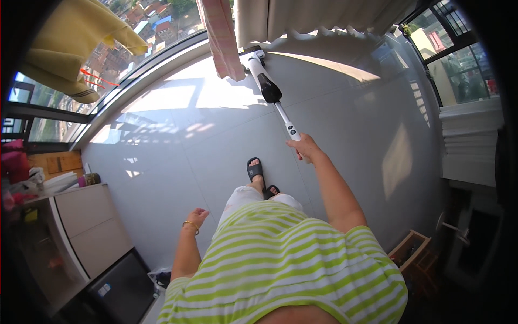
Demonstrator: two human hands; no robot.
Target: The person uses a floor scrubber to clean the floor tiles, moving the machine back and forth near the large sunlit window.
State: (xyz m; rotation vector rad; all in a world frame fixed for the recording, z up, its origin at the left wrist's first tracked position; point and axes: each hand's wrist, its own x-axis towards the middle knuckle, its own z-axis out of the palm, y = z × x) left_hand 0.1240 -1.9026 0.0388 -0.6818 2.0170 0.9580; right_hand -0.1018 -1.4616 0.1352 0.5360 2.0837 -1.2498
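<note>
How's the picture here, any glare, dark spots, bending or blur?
Head view: sunlight glares white on the floor behind the vacuum; the wooden box sits in shade; the sill curves with the fisheye; the pink bag looks soft; the right hand looks reasonably clear.

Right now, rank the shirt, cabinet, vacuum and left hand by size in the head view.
1. Shirt
2. Cabinet
3. Vacuum
4. Left hand
Apparent size only; the shirt sits nearest the camera.

Stretches the right arm (pixel 343 194) out ahead, with the right hand (pixel 305 148) curled in a grip, and holds the left hand (pixel 197 217) loosely curled, well apart, on a forward-pointing left forearm (pixel 186 254).
</note>
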